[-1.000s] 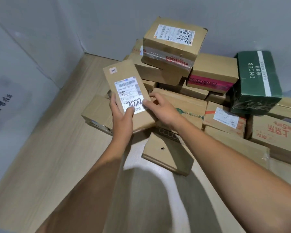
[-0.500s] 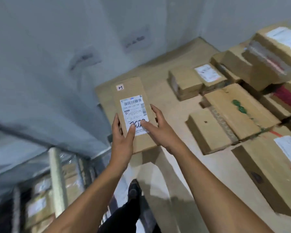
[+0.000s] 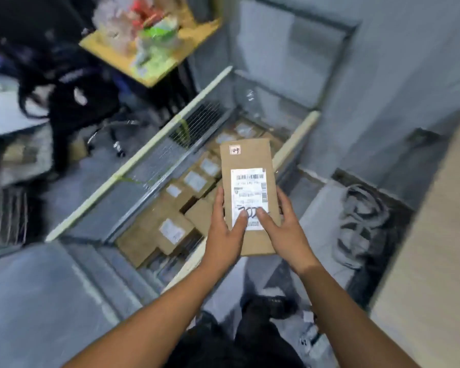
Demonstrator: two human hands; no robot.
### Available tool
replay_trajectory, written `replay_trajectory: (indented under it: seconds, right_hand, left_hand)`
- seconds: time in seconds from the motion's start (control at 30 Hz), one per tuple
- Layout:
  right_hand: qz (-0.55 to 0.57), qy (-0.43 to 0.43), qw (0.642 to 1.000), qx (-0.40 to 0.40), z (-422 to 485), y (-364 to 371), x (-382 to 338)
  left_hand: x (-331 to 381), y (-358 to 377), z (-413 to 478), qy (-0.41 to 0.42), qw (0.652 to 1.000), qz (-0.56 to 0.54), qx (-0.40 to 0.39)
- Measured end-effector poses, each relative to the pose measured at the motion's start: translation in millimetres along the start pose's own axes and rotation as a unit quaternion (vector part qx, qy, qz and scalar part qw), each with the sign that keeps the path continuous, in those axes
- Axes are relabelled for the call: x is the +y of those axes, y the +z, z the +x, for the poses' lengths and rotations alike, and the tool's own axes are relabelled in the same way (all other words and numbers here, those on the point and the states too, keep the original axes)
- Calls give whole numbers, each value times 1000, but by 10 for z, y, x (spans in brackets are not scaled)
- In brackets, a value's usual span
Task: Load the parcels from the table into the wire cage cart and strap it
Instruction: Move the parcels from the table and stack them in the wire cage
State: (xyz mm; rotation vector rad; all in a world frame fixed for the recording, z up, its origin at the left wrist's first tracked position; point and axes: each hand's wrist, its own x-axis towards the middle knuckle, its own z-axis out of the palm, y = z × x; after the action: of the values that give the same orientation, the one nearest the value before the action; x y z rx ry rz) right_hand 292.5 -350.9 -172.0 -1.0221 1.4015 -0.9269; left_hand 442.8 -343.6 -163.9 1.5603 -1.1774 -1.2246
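Note:
I hold a flat brown cardboard parcel point(image 3: 246, 160) with a white shipping label in both hands, above the near right side of the wire cage cart point(image 3: 154, 160). My left hand point(image 3: 227, 235) grips its left edge with the thumb on the label. My right hand point(image 3: 284, 232) grips the right edge, thumb also on the label. Inside the cart lie several brown parcels point(image 3: 170, 229) with white labels.
The wooden table edge point(image 3: 430, 261) runs along the right. A grey strap bundle point(image 3: 359, 224) lies on the floor between table and cart. A black office chair point(image 3: 85, 102) and a yellow table with bags point(image 3: 149, 41) stand beyond the cart. Grey walls behind.
I have turned left from the table's parcel pile to the cart, carrying the labelled parcel in both hands; it now hangs over the cart instead of the table.

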Motion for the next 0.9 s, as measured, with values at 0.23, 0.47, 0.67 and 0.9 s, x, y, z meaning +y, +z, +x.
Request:
replay_trajectory:
  seconds: [0.23,0.47,0.67,0.9]
  right_hand:
    - [-108,69,981,-146,-111,1613,382]
    - [-197,140,929,-279,33,2973,1066]
    - [-260,158,883,-357,614,3687,2006]
    - [-349,259,789,-433,1157,4086,3557]
  left_hand:
    - [-1042,-1372,-455,-89,984,-74,134]
    - [-1970,-2502,-817,-166,957,88,223]
    - [-2828,-3328,-585,-190,867,376,266]
    - [-3596,-3598,-258,-142,827,489,237]
